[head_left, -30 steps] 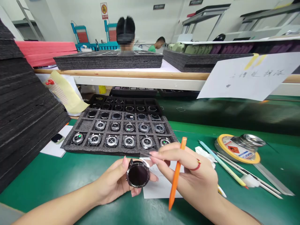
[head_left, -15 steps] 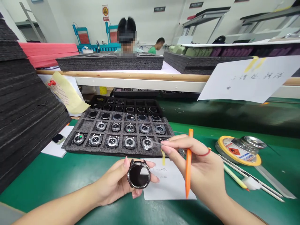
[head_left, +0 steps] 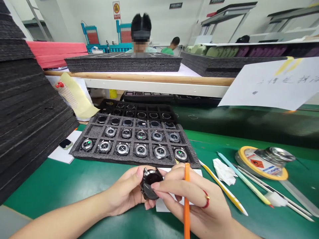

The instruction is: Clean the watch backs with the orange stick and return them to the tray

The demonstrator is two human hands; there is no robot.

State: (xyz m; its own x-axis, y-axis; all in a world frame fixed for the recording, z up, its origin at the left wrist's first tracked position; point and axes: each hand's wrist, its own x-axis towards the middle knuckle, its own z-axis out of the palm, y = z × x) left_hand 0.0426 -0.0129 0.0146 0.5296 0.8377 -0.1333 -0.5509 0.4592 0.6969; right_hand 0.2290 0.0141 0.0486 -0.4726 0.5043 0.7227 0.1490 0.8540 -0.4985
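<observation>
Watch point(head_left: 150, 179), gripped by left hand point(head_left: 127, 187), meets the returned right hand point(head_left: 199, 196) clasping orange stick point(head_left: 186, 204).

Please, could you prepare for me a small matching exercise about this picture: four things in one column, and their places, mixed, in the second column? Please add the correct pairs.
Things
1. Orange stick
2. Crumpled white tissue
3. Loose round watch
4. Square-faced watch

Places
A. Gripped by the left hand
B. On white paper, left of the foam tray
C. In the right hand
D. Between two pens on the green tabletop

Pairs: 1-C, 2-D, 3-A, 4-B
</observation>
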